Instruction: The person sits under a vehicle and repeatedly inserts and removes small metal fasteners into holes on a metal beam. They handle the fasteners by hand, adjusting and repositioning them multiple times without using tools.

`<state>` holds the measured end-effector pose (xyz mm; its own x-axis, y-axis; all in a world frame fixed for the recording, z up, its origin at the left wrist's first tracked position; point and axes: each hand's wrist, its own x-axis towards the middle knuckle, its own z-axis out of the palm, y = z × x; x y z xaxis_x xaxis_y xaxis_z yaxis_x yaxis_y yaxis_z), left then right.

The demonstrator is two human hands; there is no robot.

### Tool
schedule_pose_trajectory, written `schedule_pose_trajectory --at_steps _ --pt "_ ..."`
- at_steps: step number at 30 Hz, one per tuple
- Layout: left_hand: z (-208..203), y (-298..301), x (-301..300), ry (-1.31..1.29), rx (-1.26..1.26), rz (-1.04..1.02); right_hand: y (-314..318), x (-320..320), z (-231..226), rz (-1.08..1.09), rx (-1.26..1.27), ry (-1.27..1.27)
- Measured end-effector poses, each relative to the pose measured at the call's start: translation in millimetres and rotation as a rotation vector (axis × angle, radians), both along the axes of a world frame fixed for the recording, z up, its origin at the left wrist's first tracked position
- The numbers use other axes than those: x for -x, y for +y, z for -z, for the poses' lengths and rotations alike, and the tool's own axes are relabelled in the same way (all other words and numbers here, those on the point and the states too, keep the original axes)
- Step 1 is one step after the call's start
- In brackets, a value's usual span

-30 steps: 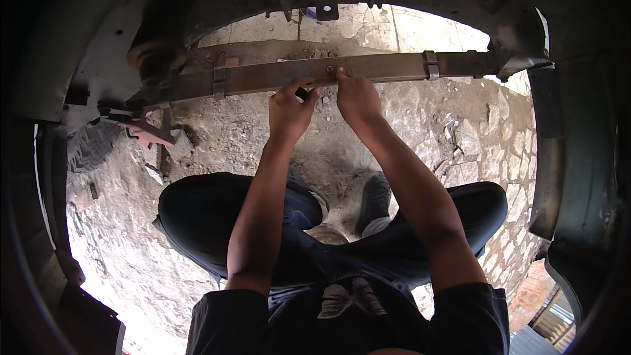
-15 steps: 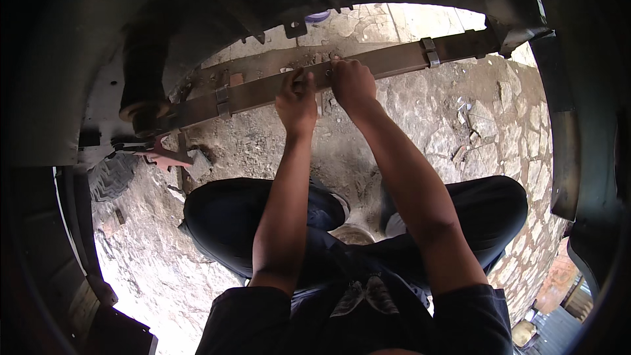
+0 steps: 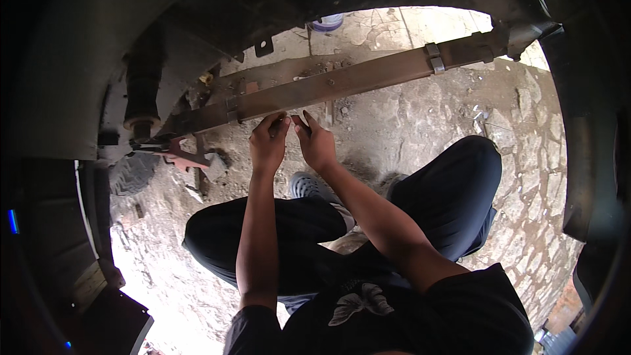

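Shirt and trousers: the black T-shirt [image 3: 420, 319] fills the bottom of the frame; above it, the dark trousers [image 3: 460, 181] show the right knee drawn up higher than a moment ago.
Left hand: the left hand [image 3: 266, 144], just left of centre, has come off the middle of the bar; its fingertips are curled close together just at the lower edge. Contact, and whether it pinches something small, cannot be told.
Right hand: the right hand [image 3: 319, 146] has also dropped away from the bolt, thumb and fingers bent toward the left hand; I cannot tell whether it holds anything.
Leaf spring: the brown leaf spring [image 3: 378, 75] runs aslant across the upper middle, lower at its left end, with a metal clip [image 3: 434, 58] toward the right.
Centre bolt: the round bolt head [image 3: 330, 82] now lies uncovered on the spring's face, so work at that spot seems paused, with attention apparently on the fingertips.
Left side: a reddish metal bracket [image 3: 184, 156] and a tyre [image 3: 135, 174] sit mid-left.
Far ground: a purple-and-white tub [image 3: 328, 23] stands at top centre, beyond the spring.
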<state>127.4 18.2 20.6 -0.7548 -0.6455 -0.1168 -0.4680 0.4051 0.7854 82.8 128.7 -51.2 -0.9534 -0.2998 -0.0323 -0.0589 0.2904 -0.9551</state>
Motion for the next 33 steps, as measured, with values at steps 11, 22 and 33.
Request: schedule_pose_trajectory --at_steps 11,22,33 --pt "-158 5 -70 -0.202 0.137 0.348 -74 -52 -43 0.036 0.754 -1.117" --pt "-216 -20 -47 -0.541 0.277 0.55 -66 -14 -27 0.054 0.788 -0.731" --pt "-151 -76 20 -0.267 0.097 0.432 18 17 -48 0.334 0.569 -0.916"
